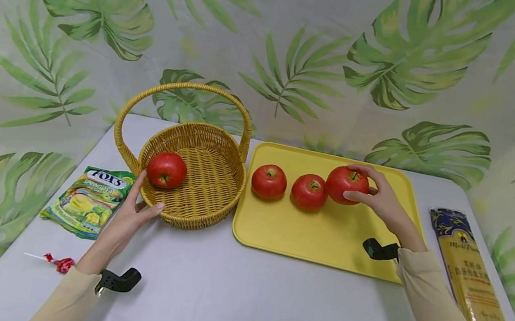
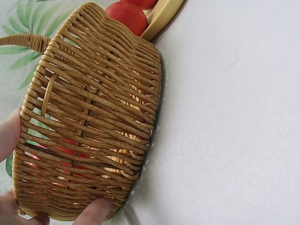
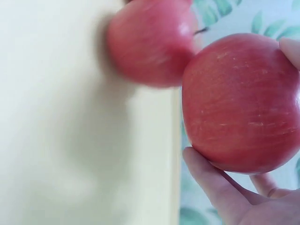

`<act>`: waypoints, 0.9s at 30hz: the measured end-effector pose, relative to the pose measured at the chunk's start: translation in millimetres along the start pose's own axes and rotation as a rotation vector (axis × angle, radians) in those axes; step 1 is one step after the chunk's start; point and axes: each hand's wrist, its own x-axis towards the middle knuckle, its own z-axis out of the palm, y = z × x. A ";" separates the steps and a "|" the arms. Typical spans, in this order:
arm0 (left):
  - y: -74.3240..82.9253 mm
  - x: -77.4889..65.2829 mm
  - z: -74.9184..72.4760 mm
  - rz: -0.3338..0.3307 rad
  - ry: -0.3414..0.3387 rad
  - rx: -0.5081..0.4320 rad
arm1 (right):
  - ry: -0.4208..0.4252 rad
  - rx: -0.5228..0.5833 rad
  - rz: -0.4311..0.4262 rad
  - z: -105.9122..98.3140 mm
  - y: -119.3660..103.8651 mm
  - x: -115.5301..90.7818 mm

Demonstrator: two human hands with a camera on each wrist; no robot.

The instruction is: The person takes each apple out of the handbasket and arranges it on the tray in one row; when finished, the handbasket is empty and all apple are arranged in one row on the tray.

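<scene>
My right hand (image 1: 382,198) holds a red apple (image 1: 341,183) between thumb and fingers, raised over the yellow tray (image 1: 296,235). The right wrist view shows this apple (image 3: 241,103) up close, with another apple behind it. Two more apples, one in the middle (image 1: 309,192) and one at the left (image 1: 269,182), sit on the tray. At the left stands a wicker basket (image 1: 206,189) with a tall handle and one apple (image 1: 166,170) inside. My left hand (image 1: 129,218) grips its front-left rim, and fingertips (image 2: 96,211) touch the woven outer wall.
A green candy bag (image 1: 89,203) lies left of the basket, with a red-wrapped lollipop (image 1: 64,264) nearer the front. To the right of the tray lies a long spaghetti pack (image 1: 474,282). Behind the white table (image 1: 233,304) hangs a leaf-patterned cloth (image 1: 299,31).
</scene>
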 end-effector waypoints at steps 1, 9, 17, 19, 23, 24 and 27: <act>-0.2 0.1 -0.3 -0.006 0.002 0.002 | 0.006 -0.007 0.005 -1.5 5.1 -1.6; 10.1 -3.7 1.2 -0.038 0.010 -0.009 | 0.017 -0.065 0.078 -4.6 39.8 -9.5; 0.8 0.8 -0.7 -0.020 0.014 0.005 | -0.035 -0.070 0.111 -3.1 55.1 -14.1; 1.0 0.8 -0.6 -0.020 0.013 0.001 | -0.050 -0.068 0.115 -5.1 56.3 -14.9; 1.6 1.5 -1.1 -0.030 0.014 -0.011 | -0.087 -0.087 0.109 -8.3 55.1 -13.9; 1.6 1.8 -1.2 -0.030 0.014 -0.013 | -0.094 -0.092 0.108 -8.8 53.8 -13.4; 1.2 2.6 -0.8 -0.028 0.013 -0.014 | -0.086 -0.098 0.106 -9.8 47.4 -12.4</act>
